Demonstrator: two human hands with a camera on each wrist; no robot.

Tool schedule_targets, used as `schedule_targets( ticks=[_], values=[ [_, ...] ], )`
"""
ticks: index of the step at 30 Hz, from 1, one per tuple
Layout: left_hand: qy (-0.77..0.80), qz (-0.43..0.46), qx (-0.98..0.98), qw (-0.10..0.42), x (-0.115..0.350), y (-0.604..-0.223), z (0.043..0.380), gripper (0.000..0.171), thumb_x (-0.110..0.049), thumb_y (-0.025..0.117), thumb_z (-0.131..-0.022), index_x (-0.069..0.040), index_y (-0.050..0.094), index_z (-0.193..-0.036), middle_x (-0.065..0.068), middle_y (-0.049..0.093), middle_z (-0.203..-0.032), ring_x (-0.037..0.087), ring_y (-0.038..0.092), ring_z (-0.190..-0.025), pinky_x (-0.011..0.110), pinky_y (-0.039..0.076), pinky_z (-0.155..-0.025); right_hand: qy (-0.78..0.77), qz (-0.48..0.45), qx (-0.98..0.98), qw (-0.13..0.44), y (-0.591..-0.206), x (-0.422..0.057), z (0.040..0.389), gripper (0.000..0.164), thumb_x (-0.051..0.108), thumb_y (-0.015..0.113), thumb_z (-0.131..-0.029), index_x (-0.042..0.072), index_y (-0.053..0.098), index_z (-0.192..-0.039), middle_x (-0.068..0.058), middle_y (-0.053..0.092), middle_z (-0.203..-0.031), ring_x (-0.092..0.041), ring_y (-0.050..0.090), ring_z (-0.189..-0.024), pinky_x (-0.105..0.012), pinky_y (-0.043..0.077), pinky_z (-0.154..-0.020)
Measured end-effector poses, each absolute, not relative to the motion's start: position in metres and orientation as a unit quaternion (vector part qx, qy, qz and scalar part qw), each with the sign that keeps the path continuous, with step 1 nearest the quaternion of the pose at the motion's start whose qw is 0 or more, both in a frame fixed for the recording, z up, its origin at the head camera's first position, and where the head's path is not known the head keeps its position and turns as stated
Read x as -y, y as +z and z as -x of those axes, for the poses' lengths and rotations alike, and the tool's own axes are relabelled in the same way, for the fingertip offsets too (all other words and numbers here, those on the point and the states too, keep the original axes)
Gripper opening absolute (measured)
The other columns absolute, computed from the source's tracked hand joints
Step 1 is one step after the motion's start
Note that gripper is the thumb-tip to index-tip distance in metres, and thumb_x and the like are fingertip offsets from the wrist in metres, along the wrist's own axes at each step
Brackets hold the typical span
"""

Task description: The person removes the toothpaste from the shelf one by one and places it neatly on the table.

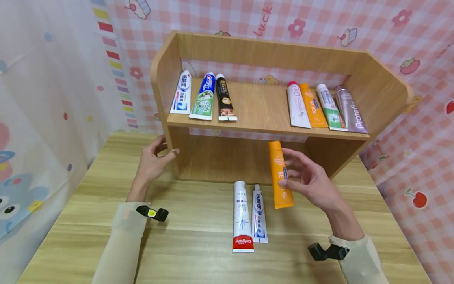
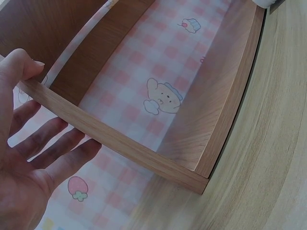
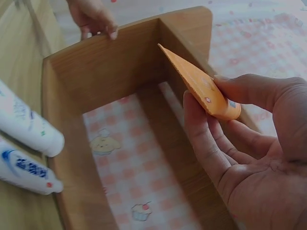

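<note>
Orange toothpaste tube [image 1: 278, 169] is in the right hand [image 1: 308, 179], held up in front of the shelf's lower opening, just right of two white tubes lying on the table. Smooth matte-looking plastic, round cap at the top, body flattening into a straight, wide crimped end at the bottom; from the right wrist view it's basically a thin wedge. That hand's about half closed, thumb on one face and fingers behind, so it's a pretty light pinch. Left hand [image 1: 152, 161] is curved around the front edge of the wooden shelf [image 1: 260, 102], thumb on the inner side of the side panel, fingers on the outer side. The shelf's warm tan woodgrain with rounded upper corners, and the table [image 1: 191, 244] is paler with long streaky grain. Of the two white ones, the Colgate tube [image 1: 242, 221] is fatter with a red band at its flat end, and the slimmer white tube [image 1: 259, 215] has blue print. Up top there's a black tube [image 1: 225, 98] with a pale crimp, and a dull mauve, metallic-looking Protefix tube [image 1: 351, 108] leaning at the far right. Backdrop's a pink gingham cloth [image 1: 213, 19], printed with cupcakes and flowers.
</note>
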State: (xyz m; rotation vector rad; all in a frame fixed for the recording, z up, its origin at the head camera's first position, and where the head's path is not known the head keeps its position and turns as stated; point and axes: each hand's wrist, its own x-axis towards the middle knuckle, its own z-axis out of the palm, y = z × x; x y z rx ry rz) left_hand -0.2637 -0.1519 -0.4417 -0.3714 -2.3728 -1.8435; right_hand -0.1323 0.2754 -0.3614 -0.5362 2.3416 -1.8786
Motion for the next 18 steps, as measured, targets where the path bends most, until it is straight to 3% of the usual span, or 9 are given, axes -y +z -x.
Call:
schedule_targets(
  ticks=[2,6,18],
  values=[
    [-0.608,0.122,0.782,0.058,0.153,-0.441,0.263,0.060,-0.018,0.072,-0.093,-0.014,0.052,-0.150,0.014,0.055,-0.149,0.034,0.058,-0.128,0.050,0.056,-0.102,-0.613,0.159,-0.772,0.051,-0.368,-0.275,0.131,0.076,-0.007,0.072,-0.089,0.011,0.039,-0.156,-0.008,0.061,-0.126,-0.019,0.071,-0.100,-0.034,0.065,-0.078],
    [-0.607,0.128,0.782,0.061,0.153,-0.442,0.263,0.060,-0.017,0.072,-0.093,-0.012,0.052,-0.150,0.015,0.056,-0.149,0.035,0.058,-0.128,0.054,0.054,-0.105,-0.609,0.132,-0.780,0.057,-0.384,-0.277,0.128,0.075,-0.004,0.073,-0.089,0.010,0.040,-0.155,-0.008,0.060,-0.124,-0.020,0.072,-0.097,-0.033,0.065,-0.078],
    [-0.610,0.129,0.779,0.068,0.153,-0.442,0.263,0.059,-0.017,0.071,-0.093,-0.013,0.052,-0.150,0.015,0.056,-0.149,0.035,0.058,-0.128,0.053,0.055,-0.104,-0.611,0.058,-0.782,0.107,-0.431,-0.284,0.134,0.074,0.002,0.073,-0.092,0.010,0.036,-0.156,-0.014,0.054,-0.125,-0.021,0.071,-0.093,-0.028,0.064,-0.080]
  ],
)
